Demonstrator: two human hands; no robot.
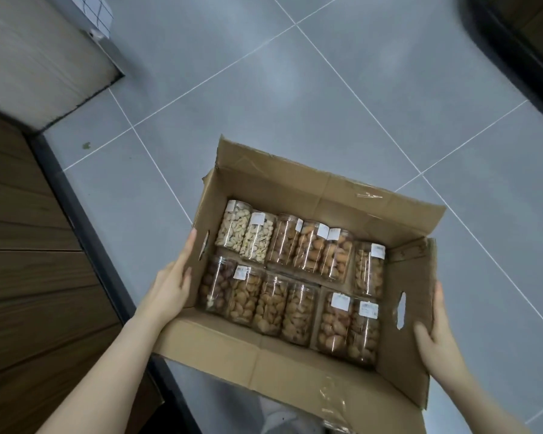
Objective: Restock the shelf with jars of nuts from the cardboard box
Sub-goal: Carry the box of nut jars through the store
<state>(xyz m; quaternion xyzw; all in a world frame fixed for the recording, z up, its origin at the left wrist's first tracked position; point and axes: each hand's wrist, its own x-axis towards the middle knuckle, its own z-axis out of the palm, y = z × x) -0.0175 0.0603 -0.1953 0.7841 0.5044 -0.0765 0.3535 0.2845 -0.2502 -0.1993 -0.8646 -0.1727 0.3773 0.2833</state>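
The grey tiled floor (pixel 342 89) with its thin white grout lines took up most of the space, and it lay open and bare beyond the box and off to the right of it. Along the left ran a brown wood-plank fixture (pixel 29 261) with a dark edge strip, close beside the box's left end. Beyond that stood a pale panelled unit (pixel 38 57) whose corner jutted onto the tiles. A dark-edged piece of furniture (pixel 521 48) cut across the far right corner, well apart from everything else.

The open brown cardboard box (pixel 295 364) sat in the lower middle of the scene, its four flaps folded outward and an oval hand slot cut in each end wall. Inside, clear plastic jars of nuts (pixel 295 277) lay on their sides in two rows, packed touching one another, most carrying small white labels. Two jars at the far left held pale nuts; the rest were tan to brown.

Both bare forearms reached forward from the near edge. The left hand (pixel 170 286) pressed flat against the outside of the left end wall, fingers extended upward near the slot, not curled around anything. The right hand (pixel 436 333) lay likewise against the right end flap, thumb on the inner face and fingers behind it, lightly clasping the cardboard.
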